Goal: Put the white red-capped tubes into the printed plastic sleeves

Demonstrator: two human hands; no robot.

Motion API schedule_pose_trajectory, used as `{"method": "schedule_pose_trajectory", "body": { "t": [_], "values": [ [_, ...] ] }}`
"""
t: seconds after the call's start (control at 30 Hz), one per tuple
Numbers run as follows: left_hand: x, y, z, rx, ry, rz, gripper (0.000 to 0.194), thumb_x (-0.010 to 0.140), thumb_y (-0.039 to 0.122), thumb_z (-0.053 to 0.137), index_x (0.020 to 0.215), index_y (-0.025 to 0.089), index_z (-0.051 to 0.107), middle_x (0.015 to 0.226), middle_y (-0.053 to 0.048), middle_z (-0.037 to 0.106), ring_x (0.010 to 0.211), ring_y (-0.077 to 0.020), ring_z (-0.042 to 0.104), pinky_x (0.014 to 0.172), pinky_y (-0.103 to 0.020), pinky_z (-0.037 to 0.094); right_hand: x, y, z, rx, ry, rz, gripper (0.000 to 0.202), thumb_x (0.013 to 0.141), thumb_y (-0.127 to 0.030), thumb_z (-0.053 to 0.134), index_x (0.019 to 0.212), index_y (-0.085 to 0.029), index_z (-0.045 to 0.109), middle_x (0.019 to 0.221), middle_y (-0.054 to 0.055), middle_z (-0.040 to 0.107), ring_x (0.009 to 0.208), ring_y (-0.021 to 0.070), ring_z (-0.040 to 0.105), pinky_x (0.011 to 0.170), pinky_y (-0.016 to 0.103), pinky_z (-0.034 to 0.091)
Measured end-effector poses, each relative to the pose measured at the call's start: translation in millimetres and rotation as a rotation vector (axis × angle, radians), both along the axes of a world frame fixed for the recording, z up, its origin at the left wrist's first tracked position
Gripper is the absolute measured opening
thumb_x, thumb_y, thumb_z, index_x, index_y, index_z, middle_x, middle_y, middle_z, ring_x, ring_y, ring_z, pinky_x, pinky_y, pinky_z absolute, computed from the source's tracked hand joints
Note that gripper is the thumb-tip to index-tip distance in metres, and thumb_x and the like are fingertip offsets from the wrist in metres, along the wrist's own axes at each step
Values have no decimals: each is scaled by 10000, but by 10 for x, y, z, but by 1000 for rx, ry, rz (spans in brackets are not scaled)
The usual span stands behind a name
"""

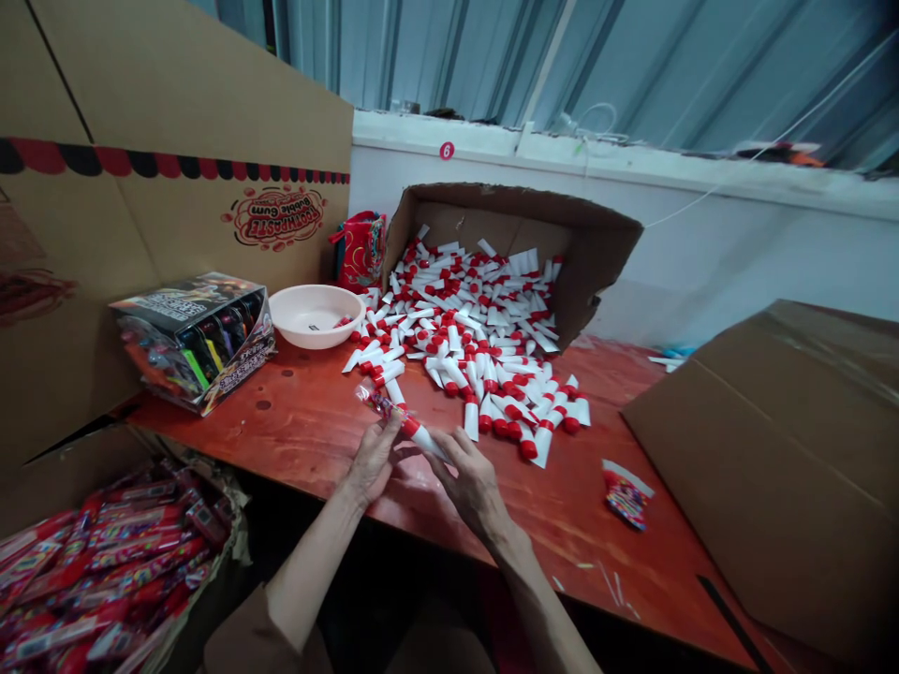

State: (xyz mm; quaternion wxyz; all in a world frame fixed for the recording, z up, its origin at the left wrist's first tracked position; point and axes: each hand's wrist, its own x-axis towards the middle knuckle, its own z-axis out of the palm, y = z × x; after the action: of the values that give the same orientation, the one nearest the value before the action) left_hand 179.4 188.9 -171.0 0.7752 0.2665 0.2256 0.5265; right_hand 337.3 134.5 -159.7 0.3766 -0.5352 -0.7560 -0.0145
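My left hand [375, 461] pinches a clear printed plastic wrapper [377, 401] near the table's front edge. My right hand [472, 479] grips the white end of a small tube [425, 438] with a red cap. The tube is tilted, its capped end at the wrapper's opening by my left fingers; how far inside it sits I cannot tell. Beyond my hands lies a heap of similar white tubes [484, 323] with red caps, spilling from a cardboard box [596, 239] lying on its side.
A pale pink bowl [309, 339] stands left of the heap beside a display box [200, 342]. Lower left, an open carton holds red wrapped packs [133, 543]. A small printed packet [627, 494] lies on the red table [295, 412] at right, near a large cardboard box [787, 468].
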Motion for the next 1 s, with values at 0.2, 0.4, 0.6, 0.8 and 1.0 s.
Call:
{"method": "schedule_pose_trajectory", "body": {
  "t": [0.2,0.4,0.6,0.8,1.0],
  "values": [
    [8,18,-38,-16,-24,7,408,774,440,770,1012,110,734,914,-103,711,853,-187,655,799,-321,543,21,12,-11,-4,-64,6,263,996,-294,481,1187,-220,647,902,62,598,780,192,615,671,279,496],
    [31,17,-26,-31,-35,1,438,777,472,757,1039,122,730,921,-106,706,868,-198,654,788,-326,548,25,39,-41,6,-52,-9,279,980,-283,500,1212,-235,648,918,67,615,804,202,620,696,292,510],
    [108,-96,-45,40,91,-32,382,774,460,760,943,119,730,881,-102,717,768,-178,662,682,-253,508,-86,9,-3,-152,316,24,238,963,-388,533,1002,-214,692,869,57,663,750,188,628,667,287,517],
    [118,-164,-62,-30,107,21,423,754,444,784,1034,139,696,894,-79,717,680,-140,635,616,-231,476,-298,69,-75,-455,835,66,350,854,-528,658,851,-179,657,764,37,683,653,172,619,597,281,512],
    [-44,-77,78,-63,-88,123,388,763,398,793,1034,145,680,942,-84,711,774,-161,663,767,-286,524,-299,-100,-167,-549,968,278,356,816,-458,728,1059,-205,665,1014,78,721,884,225,686,772,338,558]
  ]
}}
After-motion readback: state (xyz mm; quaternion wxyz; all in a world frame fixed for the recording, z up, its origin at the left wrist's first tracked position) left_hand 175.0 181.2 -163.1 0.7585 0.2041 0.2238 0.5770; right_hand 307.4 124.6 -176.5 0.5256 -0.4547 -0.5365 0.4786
